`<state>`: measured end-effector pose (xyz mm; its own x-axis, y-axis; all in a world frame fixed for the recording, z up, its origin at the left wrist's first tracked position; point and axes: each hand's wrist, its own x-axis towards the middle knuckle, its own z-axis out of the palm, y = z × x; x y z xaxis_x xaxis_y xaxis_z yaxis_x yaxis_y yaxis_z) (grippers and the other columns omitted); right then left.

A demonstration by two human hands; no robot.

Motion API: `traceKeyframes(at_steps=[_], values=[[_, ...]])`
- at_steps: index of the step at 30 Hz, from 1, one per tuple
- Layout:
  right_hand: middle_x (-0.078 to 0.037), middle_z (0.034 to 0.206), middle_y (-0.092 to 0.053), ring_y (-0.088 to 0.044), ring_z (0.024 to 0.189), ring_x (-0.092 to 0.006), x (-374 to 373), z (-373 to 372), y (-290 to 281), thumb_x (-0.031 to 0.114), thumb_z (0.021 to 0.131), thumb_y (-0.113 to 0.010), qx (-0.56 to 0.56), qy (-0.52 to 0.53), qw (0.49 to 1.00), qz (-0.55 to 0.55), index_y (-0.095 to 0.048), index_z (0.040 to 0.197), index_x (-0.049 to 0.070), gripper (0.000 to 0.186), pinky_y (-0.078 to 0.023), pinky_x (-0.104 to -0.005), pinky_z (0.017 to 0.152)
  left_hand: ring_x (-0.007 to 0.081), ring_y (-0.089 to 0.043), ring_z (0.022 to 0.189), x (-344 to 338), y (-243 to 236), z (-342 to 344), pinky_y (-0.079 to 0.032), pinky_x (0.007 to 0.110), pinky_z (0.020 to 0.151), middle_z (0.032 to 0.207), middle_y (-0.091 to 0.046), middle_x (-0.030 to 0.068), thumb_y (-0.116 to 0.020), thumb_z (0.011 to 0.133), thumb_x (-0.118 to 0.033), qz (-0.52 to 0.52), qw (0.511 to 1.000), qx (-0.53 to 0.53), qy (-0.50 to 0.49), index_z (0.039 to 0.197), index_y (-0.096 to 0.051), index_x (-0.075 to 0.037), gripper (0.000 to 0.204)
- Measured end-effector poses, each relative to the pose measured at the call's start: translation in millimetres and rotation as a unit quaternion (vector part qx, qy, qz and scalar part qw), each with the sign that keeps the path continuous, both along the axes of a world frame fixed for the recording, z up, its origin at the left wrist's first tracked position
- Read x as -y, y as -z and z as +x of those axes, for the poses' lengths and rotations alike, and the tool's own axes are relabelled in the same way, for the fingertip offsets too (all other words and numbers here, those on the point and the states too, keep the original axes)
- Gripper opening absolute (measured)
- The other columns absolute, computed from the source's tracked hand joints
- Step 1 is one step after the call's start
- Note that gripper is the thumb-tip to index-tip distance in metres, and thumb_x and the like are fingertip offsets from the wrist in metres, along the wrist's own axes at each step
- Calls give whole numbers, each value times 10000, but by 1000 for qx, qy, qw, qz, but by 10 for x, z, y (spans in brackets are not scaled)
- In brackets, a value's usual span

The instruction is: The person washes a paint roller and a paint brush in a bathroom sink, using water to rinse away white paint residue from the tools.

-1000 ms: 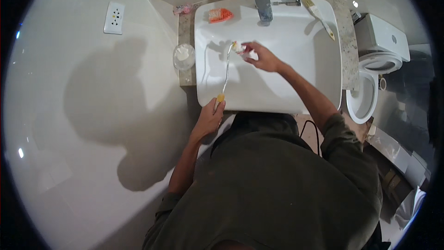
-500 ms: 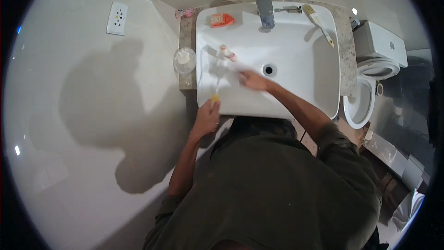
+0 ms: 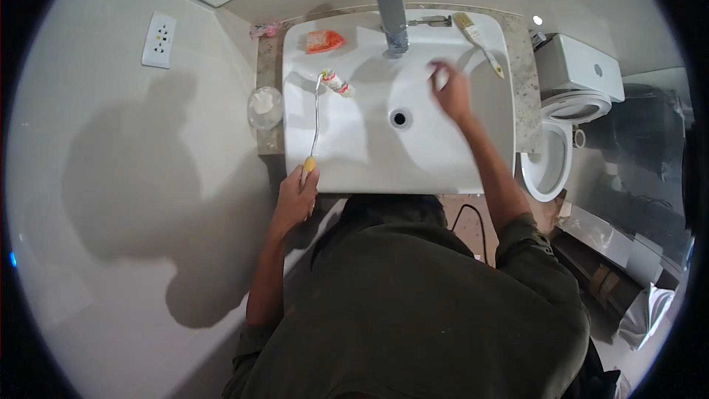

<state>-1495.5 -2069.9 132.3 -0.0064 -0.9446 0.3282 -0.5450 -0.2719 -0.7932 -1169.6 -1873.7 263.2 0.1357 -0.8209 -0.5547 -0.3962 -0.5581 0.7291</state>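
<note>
My left hand (image 3: 297, 193) grips a small paint roller (image 3: 317, 114) by its yellow handle at the near left edge of the sink. The roller's thin bent wire reaches over the white basin (image 3: 473, 166), and its sleeve (image 3: 337, 83), white with pink and yellow stains, hangs over the left part. Over the basin's right half, my right hand (image 3: 453, 92) is closed, fingers curled, a little right of the faucet (image 3: 393, 21). Something small and pale shows at its fingers, but motion blur hides what it is. The drain (image 3: 399, 119) lies between both hands.
On the sink's back ledge lie an orange-red stained piece (image 3: 323, 41), a metal tool (image 3: 430, 21) and a flat paintbrush (image 3: 478, 43). A clear container with white content (image 3: 265, 108) and a pink wrapper (image 3: 264, 29) sit on the left counter. At right stands a toilet (image 3: 548, 159).
My right hand has moved away from the roller, rightward and farther back. My left hand still holds the roller, whose sleeve now shows more sharply. The whole view has shifted slightly.
</note>
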Motion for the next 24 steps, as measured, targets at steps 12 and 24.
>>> traceKeyframes(at_steps=[12,24], values=[[-153,998,-636,-642,689,-180,429,-1065,-984,146,950,-549,-17,-5,996,82,-505,1188,-12,289,-518,-329,562,56,-450,413,-380,5,-269,-358,236,373,575,-493,-6,-557,978,-290,6,987,-118,-112,864,-512,-50,269],[-197,777,-661,-649,647,-376,-384,-1025,-353,243,986,-519,-391,-26,920,-25,-550,1038,-11,262,-481,-424,576,39,-411,404,-496,-62,38,-347,216,367,598,-446,-28,-517,1000,-303,-49,946,-281,-154,870,-480,-69,270]])
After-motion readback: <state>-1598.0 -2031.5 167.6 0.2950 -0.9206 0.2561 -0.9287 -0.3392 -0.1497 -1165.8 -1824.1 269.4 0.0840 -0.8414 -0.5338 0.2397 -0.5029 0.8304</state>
